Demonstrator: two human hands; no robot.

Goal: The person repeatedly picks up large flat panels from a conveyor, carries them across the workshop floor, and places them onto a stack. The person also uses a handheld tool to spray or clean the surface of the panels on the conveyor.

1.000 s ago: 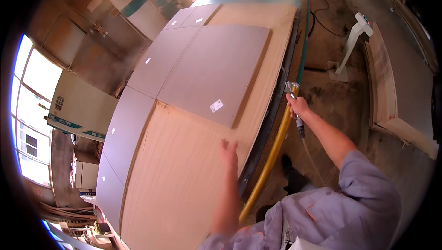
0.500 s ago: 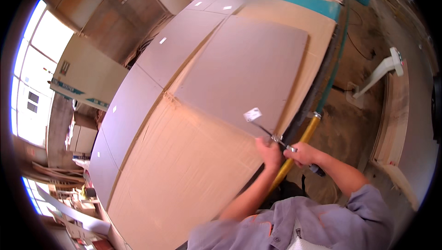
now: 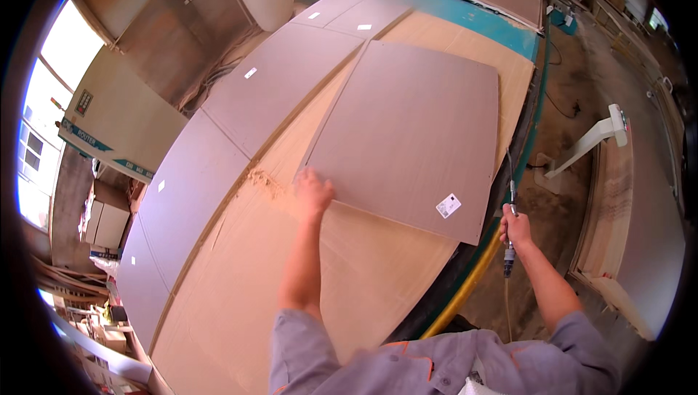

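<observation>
My left hand (image 3: 314, 193) is at the near left corner of a loose grey panel (image 3: 414, 126), its fingers curled over the edge. The panel lies flat on the tan board-topped machine bed (image 3: 363, 257), and its near right corner reaches over the bed's dark side edge. A white printed label (image 3: 448, 206) sticks near that corner. Off the bed's right side, my right hand (image 3: 515, 226) is closed around an air blow gun (image 3: 512, 209). The gun's thin nozzle points away from me, and a hose (image 3: 507, 304) hangs from its lower end.
A row of grey panels (image 3: 193, 144) with small labels runs along the bed's left side. Sawdust (image 3: 263, 182) lies beside it. A yellow tube (image 3: 465, 289) follows the near right edge. Right of the bed stand a pale bracket-shaped post (image 3: 589, 140) and stacked boards (image 3: 607, 206).
My left hand has left the blow gun and moved to the panel's left corner. The panel has shifted right, away from the sawdust. My right hand has carried the gun out to the right.
</observation>
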